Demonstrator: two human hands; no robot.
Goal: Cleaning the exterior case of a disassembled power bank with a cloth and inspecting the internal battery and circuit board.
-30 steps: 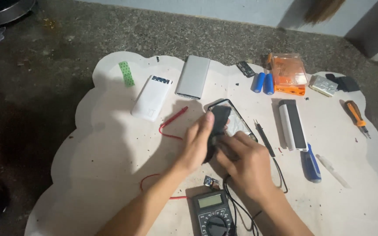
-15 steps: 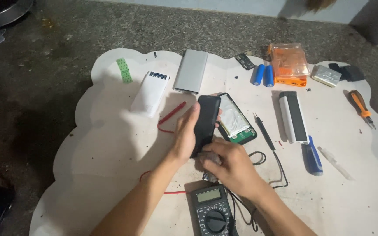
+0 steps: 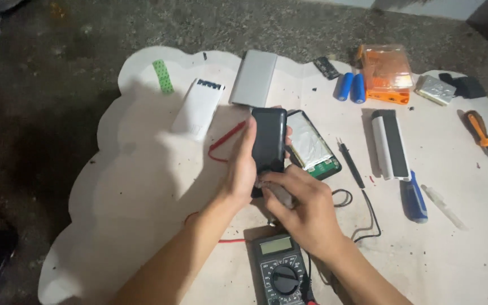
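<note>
My left hand (image 3: 243, 169) grips a black rectangular cover (image 3: 269, 141) by its left edge, lifted off the mat and held upright along its length. My right hand (image 3: 306, 203) holds the cover's near end from below, fingers curled around a small grey part that I cannot make out. Just right of the cover lies an opened power bank (image 3: 312, 146) with a silver cell and a green circuit board showing. A digital multimeter (image 3: 278, 268) lies right below my hands, with red and black leads (image 3: 362, 217) trailing beside it.
On the white mat (image 3: 142, 214) lie a white power bank (image 3: 197, 108), a silver case (image 3: 254, 79), a green strip (image 3: 163, 76), two blue cells (image 3: 351, 87), an orange box (image 3: 387, 72), a black-and-white case (image 3: 390, 144), a blue-handled tool (image 3: 414, 199) and an orange screwdriver (image 3: 477, 130). Dark floor surrounds the mat.
Both hands have raised the black cover off the opened power bank, whose cell and board now show. The cover has turned more upright in my left hand.
</note>
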